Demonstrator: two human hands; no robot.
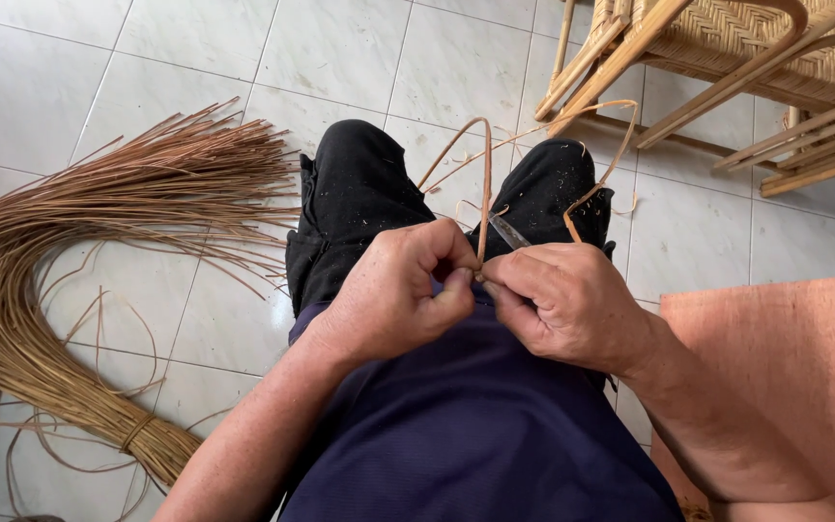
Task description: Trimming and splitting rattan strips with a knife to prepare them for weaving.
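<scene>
Rattan strip [484, 184] pinched between left hand [393, 295] and right hand [562, 300] grips.

The person wore a dark navy top [475, 425] of smooth, faintly ribbed cloth, which covered the trunk and left both forearms bare. Black trousers [359, 203] covered the legs, the cloth creased at the knees and dusted with small pale shavings, thickest on the right leg. The left hand [393, 295] and right hand [567, 304] were bare, with no rings, watch or gloves.
</scene>
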